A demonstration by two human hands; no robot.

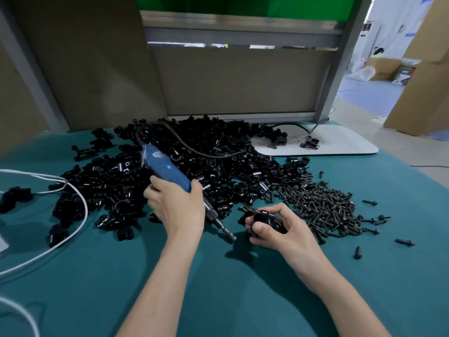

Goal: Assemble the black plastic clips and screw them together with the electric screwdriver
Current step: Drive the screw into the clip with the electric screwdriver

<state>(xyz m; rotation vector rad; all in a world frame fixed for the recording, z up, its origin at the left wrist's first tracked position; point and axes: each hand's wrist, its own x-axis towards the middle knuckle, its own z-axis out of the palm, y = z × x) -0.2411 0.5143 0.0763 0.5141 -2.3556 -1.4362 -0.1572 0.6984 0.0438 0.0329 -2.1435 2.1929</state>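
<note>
Left forearm (pixel 155 288): bare, enters from the bottom edge and angles up towards the centre. Left hand (pixel 178 206): back facing the camera, fingers (pixel 151 188) curled round the body of the electric screwdriver (pixel 167 167), thumb on the opposite side.

Right forearm (pixel 340 293): bare, enters from the lower right and angles up and inward. Right hand (pixel 279 229): fingers curled over the top of a black plastic clip (pixel 263 217), thumb (pixel 261 231) pressed against its near side. The two hands are near each other, not touching.

Teal cloth (pixel 243 288), looping white cable (pixel 85 207), white board (pixel 345 139), possibly cardboard boxes (pixel 384 66) beyond
</note>
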